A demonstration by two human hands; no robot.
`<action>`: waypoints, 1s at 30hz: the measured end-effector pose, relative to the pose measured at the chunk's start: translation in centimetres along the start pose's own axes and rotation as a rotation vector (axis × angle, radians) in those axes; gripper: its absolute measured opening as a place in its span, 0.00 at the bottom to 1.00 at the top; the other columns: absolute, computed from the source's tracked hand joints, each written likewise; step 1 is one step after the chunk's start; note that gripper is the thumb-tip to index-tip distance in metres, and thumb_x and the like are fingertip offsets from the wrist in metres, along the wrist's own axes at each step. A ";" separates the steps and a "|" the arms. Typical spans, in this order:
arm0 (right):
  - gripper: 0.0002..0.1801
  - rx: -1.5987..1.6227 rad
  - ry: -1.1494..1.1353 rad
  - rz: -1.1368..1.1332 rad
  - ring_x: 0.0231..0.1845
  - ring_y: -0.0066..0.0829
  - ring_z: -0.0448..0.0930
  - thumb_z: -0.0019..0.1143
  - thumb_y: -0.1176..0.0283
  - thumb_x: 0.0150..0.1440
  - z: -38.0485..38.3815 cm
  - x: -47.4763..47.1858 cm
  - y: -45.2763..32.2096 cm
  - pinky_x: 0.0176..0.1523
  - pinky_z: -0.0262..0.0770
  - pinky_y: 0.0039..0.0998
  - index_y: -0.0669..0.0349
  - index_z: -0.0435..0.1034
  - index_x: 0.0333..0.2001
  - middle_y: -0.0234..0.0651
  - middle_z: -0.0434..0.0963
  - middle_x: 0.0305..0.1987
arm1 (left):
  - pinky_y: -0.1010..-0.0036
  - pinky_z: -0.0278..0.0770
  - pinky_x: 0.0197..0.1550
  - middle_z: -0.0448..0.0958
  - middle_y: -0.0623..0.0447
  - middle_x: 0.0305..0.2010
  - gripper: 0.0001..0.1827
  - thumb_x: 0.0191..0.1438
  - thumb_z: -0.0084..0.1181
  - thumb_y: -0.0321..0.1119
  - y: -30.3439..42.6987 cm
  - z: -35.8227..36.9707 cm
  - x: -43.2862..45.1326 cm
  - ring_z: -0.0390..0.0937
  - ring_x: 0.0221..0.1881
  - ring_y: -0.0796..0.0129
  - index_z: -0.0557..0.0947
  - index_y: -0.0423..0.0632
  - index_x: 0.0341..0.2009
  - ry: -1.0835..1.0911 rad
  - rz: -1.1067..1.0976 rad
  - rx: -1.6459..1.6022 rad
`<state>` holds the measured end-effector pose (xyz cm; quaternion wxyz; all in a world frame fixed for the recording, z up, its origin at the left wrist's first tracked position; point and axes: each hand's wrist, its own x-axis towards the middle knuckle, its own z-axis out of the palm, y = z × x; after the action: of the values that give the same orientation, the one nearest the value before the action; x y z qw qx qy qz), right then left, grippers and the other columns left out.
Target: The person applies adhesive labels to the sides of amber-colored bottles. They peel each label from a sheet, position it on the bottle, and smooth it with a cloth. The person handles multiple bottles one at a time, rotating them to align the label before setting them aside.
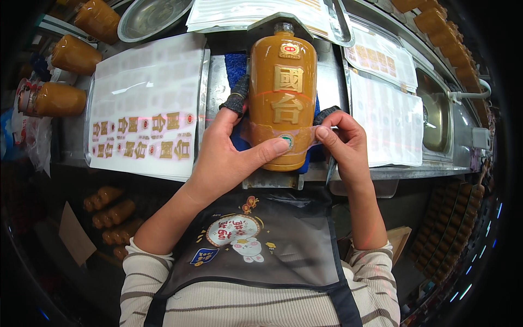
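An amber-brown glazed bottle (263,106) lies in front of me, its threaded neck pointing away. Raised gold characters (288,79) and a red-and-gold emblem decorate its face. My left hand (233,145) grips the bottle's left side, its thumb pressing beside a small round green-and-white decal (287,140) near the base. Between the thumb and forefinger of my right hand (345,137) is the edge of a thin translucent film (314,134) that spans the lower bottle. A pointed metal tool (331,168), perhaps tweezers, sticks out below that hand. Dark knitted covers wrap some fingers on both hands.
Decal sheets (143,81) fill a tray at left; more sheets (384,118) lie at right beside a metal sink (437,110). Blue cloth (235,67) and a metal support (273,180) are under the bottle. Other brown bottles (61,99) stand at far left. A metal bowl (153,18) sits behind.
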<state>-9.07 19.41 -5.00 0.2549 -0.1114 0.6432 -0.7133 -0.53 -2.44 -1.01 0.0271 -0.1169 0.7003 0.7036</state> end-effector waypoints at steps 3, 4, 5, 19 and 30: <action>0.09 0.004 -0.019 0.006 0.25 0.07 0.68 0.63 0.68 0.62 0.0 0.2 0.2 0.28 0.60 0.13 0.58 0.70 0.35 0.22 0.76 0.30 | 0.66 0.60 0.70 0.70 0.46 0.65 0.46 0.50 0.74 0.34 -0.2 0.0 0.1 0.67 0.67 0.63 0.63 0.39 0.69 0.001 0.029 -0.016; 0.09 0.009 -0.014 0.011 0.26 0.07 0.68 0.62 0.68 0.62 0.0 0.2 0.3 0.28 0.60 0.13 0.59 0.71 0.37 0.22 0.77 0.30 | 0.67 0.60 0.70 0.70 0.46 0.65 0.47 0.50 0.74 0.34 -0.1 0.0 0.1 0.66 0.67 0.63 0.63 0.38 0.69 0.000 0.022 -0.015; 0.08 0.014 -0.009 0.017 0.26 0.06 0.68 0.62 0.68 0.63 0.0 0.2 0.4 0.28 0.60 0.13 0.59 0.71 0.38 0.22 0.77 0.31 | 0.67 0.60 0.70 0.70 0.46 0.65 0.47 0.50 0.74 0.34 -0.1 0.0 0.1 0.66 0.67 0.63 0.62 0.38 0.69 -0.001 0.015 -0.014; 0.29 -0.130 0.094 0.033 0.20 0.04 0.65 0.73 0.67 0.54 2.2 -0.8 -1.1 0.24 0.56 0.11 0.62 0.66 0.54 0.25 0.76 0.37 | 0.70 0.70 0.63 0.74 0.46 0.61 0.39 0.53 0.73 0.35 -1.1 -0.1 0.2 0.71 0.60 0.67 0.69 0.37 0.65 0.053 0.112 -0.095; 0.30 -0.038 0.078 0.025 0.23 0.04 0.67 0.71 0.69 0.55 2.4 -0.6 -0.9 0.26 0.61 0.10 0.63 0.63 0.56 0.33 0.73 0.51 | 0.68 0.67 0.65 0.74 0.46 0.61 0.39 0.53 0.72 0.36 -1.2 -0.5 0.2 0.71 0.61 0.66 0.69 0.37 0.65 0.027 0.114 -0.053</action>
<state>-7.59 17.68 -3.65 0.2365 -0.0801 0.6673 -0.7017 -0.43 -2.92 -2.21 -0.0256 -0.0871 0.6873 0.7207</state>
